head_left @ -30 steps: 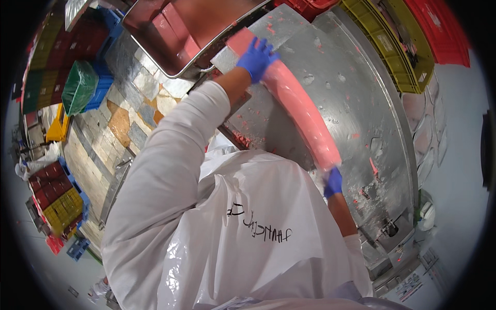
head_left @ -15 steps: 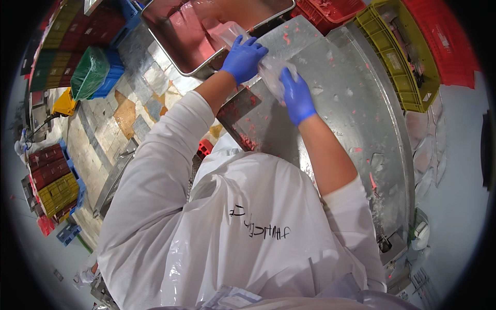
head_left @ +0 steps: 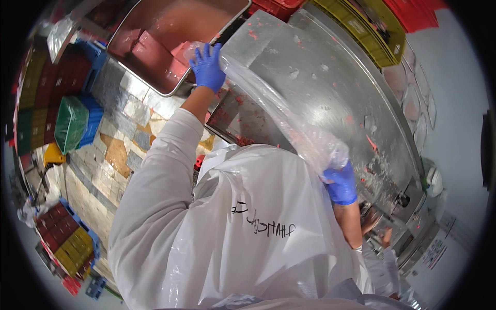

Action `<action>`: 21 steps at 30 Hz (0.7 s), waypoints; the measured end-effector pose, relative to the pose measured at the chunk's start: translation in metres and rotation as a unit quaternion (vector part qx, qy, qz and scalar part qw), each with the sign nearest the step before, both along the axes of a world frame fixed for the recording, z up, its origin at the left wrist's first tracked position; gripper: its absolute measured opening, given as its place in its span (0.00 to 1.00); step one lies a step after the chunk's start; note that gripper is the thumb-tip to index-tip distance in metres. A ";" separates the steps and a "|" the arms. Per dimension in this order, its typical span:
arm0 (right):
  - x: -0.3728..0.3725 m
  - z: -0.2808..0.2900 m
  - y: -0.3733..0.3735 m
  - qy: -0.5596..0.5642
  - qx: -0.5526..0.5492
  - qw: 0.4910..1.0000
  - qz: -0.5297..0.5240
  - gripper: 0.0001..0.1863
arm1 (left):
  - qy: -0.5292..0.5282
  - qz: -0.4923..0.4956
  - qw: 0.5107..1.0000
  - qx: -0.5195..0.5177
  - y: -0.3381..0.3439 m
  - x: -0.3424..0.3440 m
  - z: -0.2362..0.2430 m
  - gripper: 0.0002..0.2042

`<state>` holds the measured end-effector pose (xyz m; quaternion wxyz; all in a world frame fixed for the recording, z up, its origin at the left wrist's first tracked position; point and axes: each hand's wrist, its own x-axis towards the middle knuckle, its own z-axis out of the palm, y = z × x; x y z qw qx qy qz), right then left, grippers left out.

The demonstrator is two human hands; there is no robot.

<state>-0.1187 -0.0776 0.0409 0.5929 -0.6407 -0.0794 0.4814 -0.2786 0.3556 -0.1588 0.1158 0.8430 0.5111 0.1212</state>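
Though wrinkly, plastic sleeve (head_left: 274, 103) diagonal, upper left to lower right.

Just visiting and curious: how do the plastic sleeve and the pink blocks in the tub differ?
The plastic sleeve is see-through; the pink blocks are opaque. The sleeve is long and wrinkled; the blocks are chunky and flat-sided. The sleeve stretches from the left hand to the right hand; the blocks lie in the tub. Both look shiny.

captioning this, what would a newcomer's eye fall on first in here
Probably the long clear plastic sleeve slanting across the metal table between the blue-gloved left hand and the right hand by the white apron. Next would come the pink blocks inside the metal tub at upper left.
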 end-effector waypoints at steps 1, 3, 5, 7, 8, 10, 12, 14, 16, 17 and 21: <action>0.008 0.004 -0.010 0.028 0.026 0.999 -0.030 0.24 | -0.021 0.023 0.999 -0.018 0.006 -0.004 -0.008 0.35; 0.018 0.005 -0.036 0.034 0.016 0.996 -0.081 0.22 | -0.074 -0.009 0.996 -0.054 0.029 -0.013 -0.026 0.31; 0.032 -0.016 -0.057 -0.004 -0.054 0.993 -0.107 0.19 | -0.242 -0.066 0.965 -0.080 0.045 -0.011 -0.060 0.26; 0.042 -0.049 -0.075 -0.051 -0.116 0.991 -0.046 0.15 | -0.524 -0.068 0.778 -0.341 0.043 0.007 -0.049 0.24; 0.046 -0.065 -0.079 -0.057 -0.159 0.985 -0.032 0.14 | -0.387 -0.175 0.875 -0.233 0.035 0.018 -0.029 0.23; 0.051 -0.097 -0.093 -0.068 -0.223 0.972 -0.028 0.14 | -0.230 -0.329 0.904 -0.148 -0.001 0.036 0.046 0.22; 0.063 -0.140 -0.108 -0.078 -0.263 0.961 -0.038 0.15 | -0.353 -0.378 0.757 -0.399 -0.049 0.048 0.118 0.21; 0.108 -0.180 -0.134 -0.162 -0.302 0.939 -0.033 0.14 | -0.359 -0.446 0.607 -0.551 -0.069 0.055 0.143 0.18; 0.145 -0.173 -0.139 -0.048 -0.220 0.963 -0.148 0.09 | -0.124 -0.583 0.606 -0.527 -0.073 0.065 0.152 0.17; 0.168 -0.180 -0.162 0.053 -0.104 0.965 -0.237 0.06 | 0.008 -0.625 0.576 -0.527 -0.080 0.084 0.155 0.17; 0.091 -0.011 -0.033 0.157 0.131 0.941 -0.270 0.04 | 0.221 -0.514 0.827 -0.053 -0.106 0.080 0.146 0.15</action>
